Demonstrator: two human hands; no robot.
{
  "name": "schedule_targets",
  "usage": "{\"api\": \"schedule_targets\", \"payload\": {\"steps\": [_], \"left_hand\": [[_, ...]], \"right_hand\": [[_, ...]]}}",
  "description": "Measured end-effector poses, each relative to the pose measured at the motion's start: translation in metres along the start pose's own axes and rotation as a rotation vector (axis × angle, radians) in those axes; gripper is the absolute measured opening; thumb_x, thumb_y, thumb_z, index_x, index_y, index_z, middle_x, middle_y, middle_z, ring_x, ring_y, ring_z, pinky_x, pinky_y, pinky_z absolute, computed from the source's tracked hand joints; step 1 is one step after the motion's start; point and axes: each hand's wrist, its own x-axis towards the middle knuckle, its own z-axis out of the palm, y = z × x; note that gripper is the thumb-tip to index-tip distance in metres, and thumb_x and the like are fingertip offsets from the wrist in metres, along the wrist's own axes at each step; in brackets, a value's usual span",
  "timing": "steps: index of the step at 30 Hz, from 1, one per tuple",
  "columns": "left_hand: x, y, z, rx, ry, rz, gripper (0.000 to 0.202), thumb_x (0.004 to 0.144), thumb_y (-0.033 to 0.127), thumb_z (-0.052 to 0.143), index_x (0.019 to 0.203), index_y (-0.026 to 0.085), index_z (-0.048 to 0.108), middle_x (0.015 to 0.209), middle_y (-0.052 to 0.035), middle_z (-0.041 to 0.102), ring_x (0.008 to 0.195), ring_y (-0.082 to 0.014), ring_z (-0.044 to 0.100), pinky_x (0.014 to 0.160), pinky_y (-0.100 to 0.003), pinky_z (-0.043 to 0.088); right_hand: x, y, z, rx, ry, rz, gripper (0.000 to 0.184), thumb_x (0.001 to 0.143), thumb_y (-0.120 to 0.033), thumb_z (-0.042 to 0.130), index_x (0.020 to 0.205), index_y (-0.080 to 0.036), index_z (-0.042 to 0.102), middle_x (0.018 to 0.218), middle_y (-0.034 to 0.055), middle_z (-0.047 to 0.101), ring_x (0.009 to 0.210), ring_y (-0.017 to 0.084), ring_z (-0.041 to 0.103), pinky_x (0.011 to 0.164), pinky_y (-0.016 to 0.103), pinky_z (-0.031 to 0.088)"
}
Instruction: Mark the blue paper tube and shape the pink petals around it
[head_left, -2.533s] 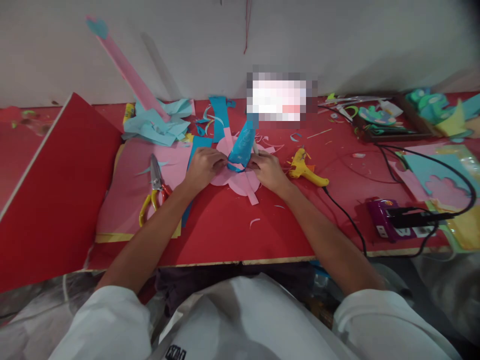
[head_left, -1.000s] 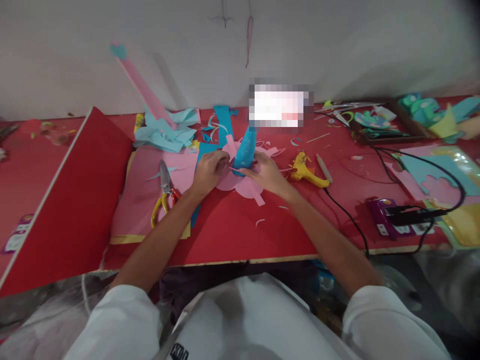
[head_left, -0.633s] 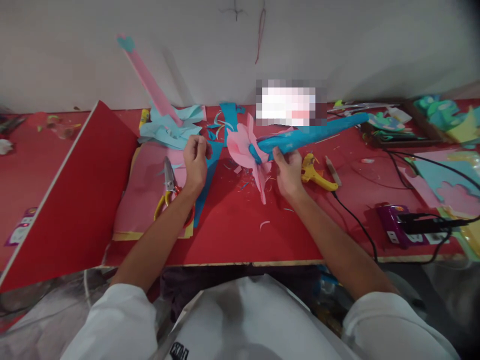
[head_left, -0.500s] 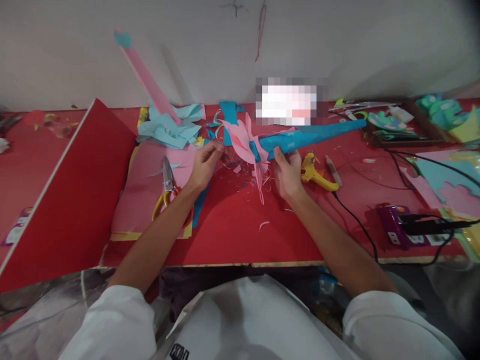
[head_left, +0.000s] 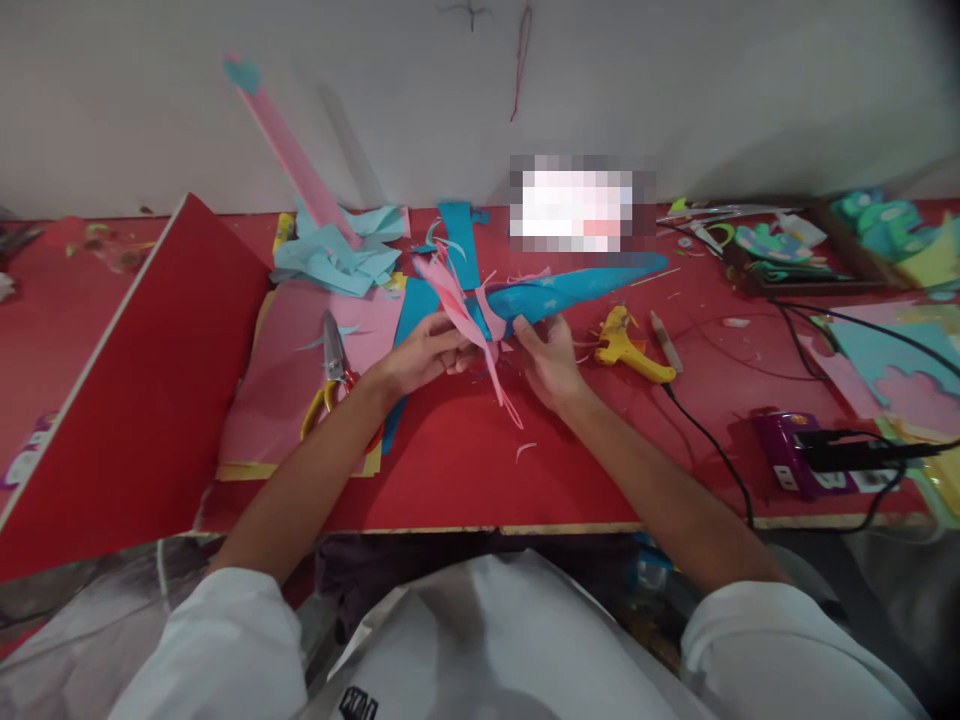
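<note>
A long blue paper cone (head_left: pixel 570 290) lies on its side above the red table, its tip pointing right. A pink paper circle with strips (head_left: pixel 457 305) is fixed round its wide end and seen edge-on. My right hand (head_left: pixel 547 362) grips the cone near that wide end from below. My left hand (head_left: pixel 424 355) has its fingers pressed against the pink paper at the cone's base.
Scissors (head_left: pixel 334 365) with yellow handles lie on pink sheets (head_left: pixel 300 380) left of my hands. A yellow glue gun (head_left: pixel 626 350) and a glue stick lie to the right, its black cord running to a purple power strip (head_left: pixel 787 455). A red board (head_left: pixel 127 400) leans at left. Blue scraps (head_left: pixel 337 255) lie behind.
The cone, upright on the table before, is now tipped on its side and lifted. My left hand came back from the left onto the pink base, and the piece moved nearer to me.
</note>
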Motion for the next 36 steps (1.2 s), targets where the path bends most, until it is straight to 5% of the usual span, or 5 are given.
{"api": "schedule_targets", "payload": {"steps": [3,9,15,27,36], "left_hand": [[0.003,0.005,0.004,0.008,-0.026,0.025,0.045,0.08,0.04,0.104,0.073,0.017,0.067,0.062,0.0035,0.058,0.047,-0.0069,0.055,0.044,-0.017,0.041],[0.006,0.021,0.013,-0.076,0.142,-0.003,0.048,0.105,0.041,0.082,0.072,0.017,0.059,0.063,0.0054,0.052,0.042,-0.0039,0.044,0.04,-0.017,0.034],[0.004,0.023,0.018,-0.114,0.185,-0.046,0.05,0.112,0.043,0.074,0.072,0.017,0.057,0.063,0.0054,0.051,0.042,-0.003,0.042,0.04,-0.015,0.032],[0.006,0.02,0.016,-0.087,0.199,-0.095,0.055,0.114,0.045,0.07,0.07,0.017,0.053,0.058,0.0071,0.043,0.04,-0.0027,0.036,0.036,-0.014,0.026],[0.01,0.017,0.007,-0.058,0.189,-0.041,0.05,0.11,0.044,0.074,0.072,0.017,0.057,0.059,0.0054,0.053,0.038,-0.0017,0.037,0.034,-0.014,0.023]], "right_hand": [[-0.001,0.001,0.0,-0.003,-0.034,0.051,0.061,0.071,-0.066,0.106,0.109,-0.034,0.071,0.105,-0.0037,0.083,0.1,0.02,0.08,0.096,0.038,0.068],[0.006,-0.013,-0.008,0.048,-0.043,0.064,0.063,0.073,-0.08,0.099,0.102,-0.033,0.069,0.079,-0.008,0.07,0.068,0.013,0.065,0.062,0.027,0.055],[0.017,-0.028,-0.02,0.062,0.098,0.016,0.054,0.075,-0.073,0.101,0.104,-0.036,0.074,0.092,-0.0057,0.074,0.066,0.011,0.062,0.052,0.026,0.05],[0.018,-0.016,-0.02,0.04,0.207,0.002,0.064,0.067,-0.068,0.107,0.098,-0.031,0.066,0.093,-0.0059,0.071,0.079,0.014,0.068,0.062,0.028,0.054],[0.018,-0.018,-0.019,0.029,0.192,-0.03,0.061,0.069,-0.064,0.107,0.091,-0.03,0.062,0.083,-0.0088,0.067,0.064,0.009,0.059,0.056,0.025,0.054]]}}
